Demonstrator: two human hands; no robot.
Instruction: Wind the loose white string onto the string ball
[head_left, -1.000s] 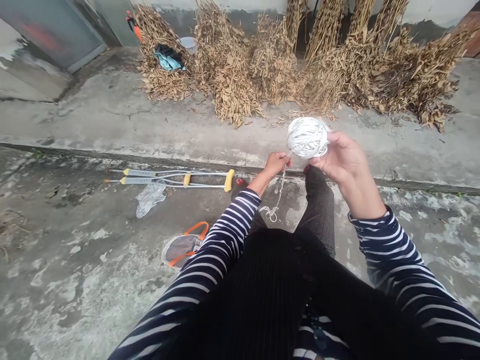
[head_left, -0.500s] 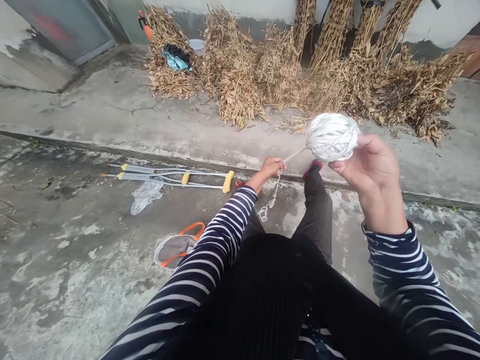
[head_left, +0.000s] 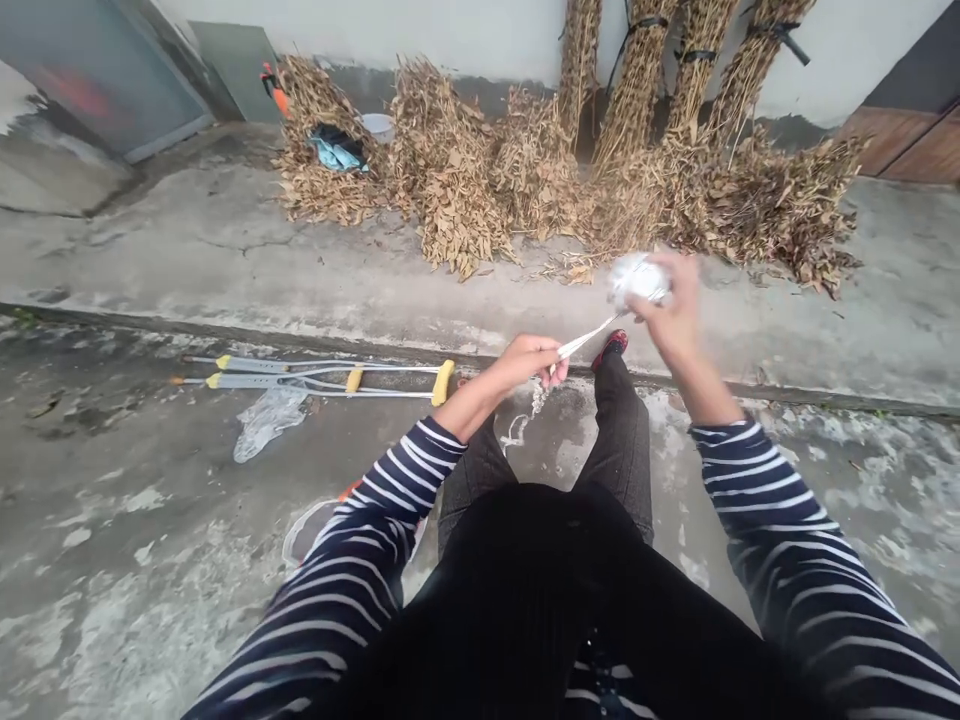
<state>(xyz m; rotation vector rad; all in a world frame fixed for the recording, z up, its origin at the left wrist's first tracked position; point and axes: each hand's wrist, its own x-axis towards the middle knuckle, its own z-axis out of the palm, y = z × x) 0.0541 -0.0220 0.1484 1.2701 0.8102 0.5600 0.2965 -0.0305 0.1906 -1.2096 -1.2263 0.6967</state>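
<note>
My right hand (head_left: 671, 305) is closed around a ball of white cord (head_left: 636, 280), held out over the step and smeared by motion. From the ball a stretch of white cord (head_left: 591, 336) slants down to my left hand (head_left: 532, 360), whose fingers pinch it. Below the left hand hangs a knotted or twisted length of the same cord (head_left: 538, 398), its lower part looping near my left leg.
Bundles of dried stalks (head_left: 461, 190) line the wall on a raised concrete step (head_left: 360, 285). Yellow-padded crutches (head_left: 322, 378) and a clear plastic bag (head_left: 270, 420) lie on the ground at left. A mesh bag (head_left: 304, 530) is partly behind my left sleeve.
My right hand has turned and moved slightly left with the ball, further from my body. My left hand has shifted a little lower, still pinching the cord. The view has shifted slightly.
</note>
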